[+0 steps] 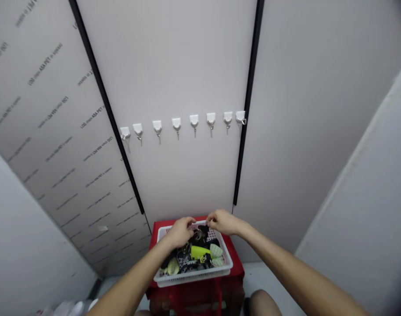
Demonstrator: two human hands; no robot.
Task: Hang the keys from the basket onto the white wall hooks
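Note:
Both hands are over a white plastic basket (pixel 228 259) filled with small mixed items. My left hand (pixel 182 231) hovers above the basket's far middle, fingers curved and a little apart, with nothing visible between them. At the far right rim is my right hand (pixel 222 221), thumb and fingers pinched together. A dark item (pixel 204 229) lies just beside its fingertips; whether it is held is too small to tell. In the pile are a bright yellow-green piece (pixel 200 253), pale green striped pieces (pixel 216 251), and several black items, some with metal rings.
The basket stands on a red fabric-covered box (pixel 236 259) against a pale panel wall (pixel 187 175). A row of several white hooks (pixel 194 120) is fixed to the wall between two black strips (pixel 248 96). White containers (pixel 77 308) sit at the lower left.

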